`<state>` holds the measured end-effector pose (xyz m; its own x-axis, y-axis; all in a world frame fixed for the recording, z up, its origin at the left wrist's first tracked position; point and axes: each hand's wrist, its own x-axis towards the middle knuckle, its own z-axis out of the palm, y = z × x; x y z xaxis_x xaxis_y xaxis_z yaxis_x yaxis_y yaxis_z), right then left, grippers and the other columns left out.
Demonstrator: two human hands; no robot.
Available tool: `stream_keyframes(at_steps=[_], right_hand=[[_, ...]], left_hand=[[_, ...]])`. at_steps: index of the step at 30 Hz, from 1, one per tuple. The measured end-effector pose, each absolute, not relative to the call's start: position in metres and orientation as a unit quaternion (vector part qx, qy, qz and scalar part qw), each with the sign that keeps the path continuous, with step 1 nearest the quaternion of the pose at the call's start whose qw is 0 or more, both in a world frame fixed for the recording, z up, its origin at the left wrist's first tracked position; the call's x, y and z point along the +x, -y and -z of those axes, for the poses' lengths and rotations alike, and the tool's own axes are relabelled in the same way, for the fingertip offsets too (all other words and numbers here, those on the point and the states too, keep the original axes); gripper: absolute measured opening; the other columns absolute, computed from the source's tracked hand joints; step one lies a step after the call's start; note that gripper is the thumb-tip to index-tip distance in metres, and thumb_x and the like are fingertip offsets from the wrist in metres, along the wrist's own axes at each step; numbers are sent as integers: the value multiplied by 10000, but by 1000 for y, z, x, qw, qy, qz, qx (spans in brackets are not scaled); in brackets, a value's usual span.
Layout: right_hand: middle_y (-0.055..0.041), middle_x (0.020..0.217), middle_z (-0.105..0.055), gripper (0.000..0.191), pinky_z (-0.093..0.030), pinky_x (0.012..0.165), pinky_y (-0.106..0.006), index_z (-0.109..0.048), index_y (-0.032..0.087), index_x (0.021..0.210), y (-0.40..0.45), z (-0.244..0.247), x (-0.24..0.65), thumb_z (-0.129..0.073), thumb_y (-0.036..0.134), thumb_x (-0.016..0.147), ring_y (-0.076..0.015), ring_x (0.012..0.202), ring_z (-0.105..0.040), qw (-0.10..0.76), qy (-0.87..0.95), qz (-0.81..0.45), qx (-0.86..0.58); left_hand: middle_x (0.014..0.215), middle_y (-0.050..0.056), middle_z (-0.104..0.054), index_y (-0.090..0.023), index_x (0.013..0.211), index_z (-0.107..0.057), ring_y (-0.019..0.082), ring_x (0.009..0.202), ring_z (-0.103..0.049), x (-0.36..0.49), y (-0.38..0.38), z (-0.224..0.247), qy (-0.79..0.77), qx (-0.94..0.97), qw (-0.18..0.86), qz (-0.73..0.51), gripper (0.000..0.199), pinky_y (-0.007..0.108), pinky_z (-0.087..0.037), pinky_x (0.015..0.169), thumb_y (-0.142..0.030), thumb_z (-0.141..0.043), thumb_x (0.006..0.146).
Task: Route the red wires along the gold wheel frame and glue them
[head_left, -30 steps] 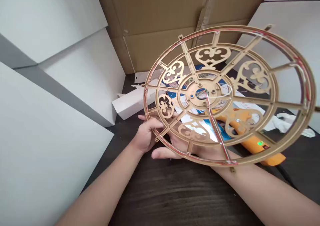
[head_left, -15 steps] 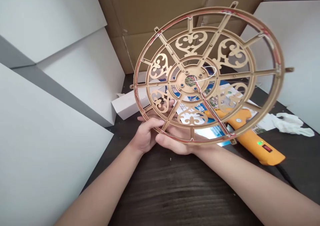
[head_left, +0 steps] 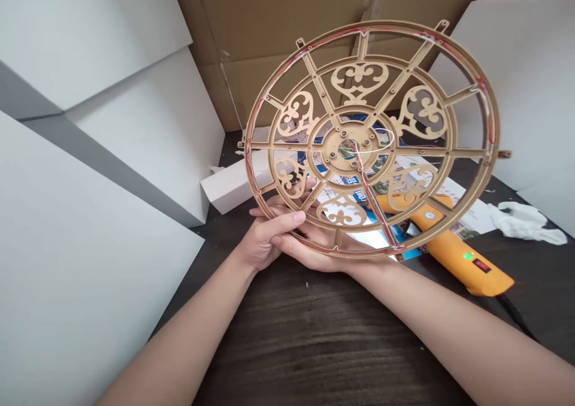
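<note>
- Round gold-coloured openwork frame, surface metal-like: held raised and tilted above the desk, right of centre in view. Scroll-shaped panels sit between its spokes; small tabs project past the outer rim.
- Thin red and white wires: laid along the lower-right spoke, from hub toward rim. Red and white also visible in the rim channel. A loose white wire loops out to the right of the hub.
- Left hand: grip closed on the frame's lower-left rim, thumb on the near face, fingers passing behind.
- Right hand: grip around the lower rim just beside the left, thumb on the near side and touching the left hand, fingers behind; partly hidden by the frame.
- Orange hand tool: on the desk behind the frame's lower-right edge, partly seen through it. Green light lit; red switch on the handle; black cord from the rear end.
- Blue and white printed sheets: spread behind the frame, content mostly obscured.
- Crumpled white cloth item: right of the sheets; cannot tell whether a glove.
- Long white box: behind the left hand, far end covered by the frame.
- Dark wood-grain desk: beneath everything. Brown cardboard at back; white panels both sides.
</note>
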<state>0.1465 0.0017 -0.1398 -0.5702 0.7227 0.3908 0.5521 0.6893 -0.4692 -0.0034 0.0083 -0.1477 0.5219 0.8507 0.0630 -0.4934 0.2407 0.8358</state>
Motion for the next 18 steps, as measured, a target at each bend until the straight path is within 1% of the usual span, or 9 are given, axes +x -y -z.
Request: stream_keyframes(at_steps=[3, 5, 10, 14, 18], right_hand=[[4, 1452, -613, 529, -385, 1222, -612, -498, 374, 1509, -3, 142, 146, -450, 536, 1007, -350, 1457, -441, 288, 874, -153, -359], [-1, 1461, -605, 524, -377, 1228, -604, -515, 366, 1495, -3, 142, 145, -459, 541, 1004, -347, 1457, -440, 294, 875, -153, -354], [-44, 1494, -572, 584, -343, 1237, -605, -605, 289, 1404, -2, 143, 142, -537, 636, 939, -352, 1474, -404, 304, 872, -148, -353], [-57, 1535, -525, 690, -315, 1243, -604, -558, 280, 1437, -2, 144, 142, -596, 687, 881, -347, 1495, -364, 310, 879, -138, -335], [-76, 1538, -518, 783, -317, 1228, -624, -533, 279, 1450, -5, 143, 146, -619, 751, 831, -377, 1497, -349, 305, 887, -136, -320]], left_hand=[[1333, 50, -710, -277, 1384, -631, 303, 1360, -570, -3, -8, 147, -205, 425, 765, -439, 519, 452, -453, 1149, -246, -691, 870], [1301, 46, -728, -274, 1376, -638, 297, 1363, -568, -2, -7, 146, -204, 426, 761, -445, 520, 444, -448, 1153, -244, -689, 860], [1202, 34, -772, -256, 1324, -678, 289, 1362, -569, -1, -6, 142, -223, 417, 747, -467, 494, 424, -413, 1181, -247, -674, 829], [1236, 47, -757, -240, 1285, -699, 334, 1338, -583, 1, -6, 141, -216, 384, 761, -476, 489, 476, -443, 1147, -282, -646, 801], [1262, 63, -742, -217, 1241, -724, 374, 1312, -597, 2, -6, 141, -214, 355, 765, -492, 473, 516, -451, 1131, -335, -636, 791]])
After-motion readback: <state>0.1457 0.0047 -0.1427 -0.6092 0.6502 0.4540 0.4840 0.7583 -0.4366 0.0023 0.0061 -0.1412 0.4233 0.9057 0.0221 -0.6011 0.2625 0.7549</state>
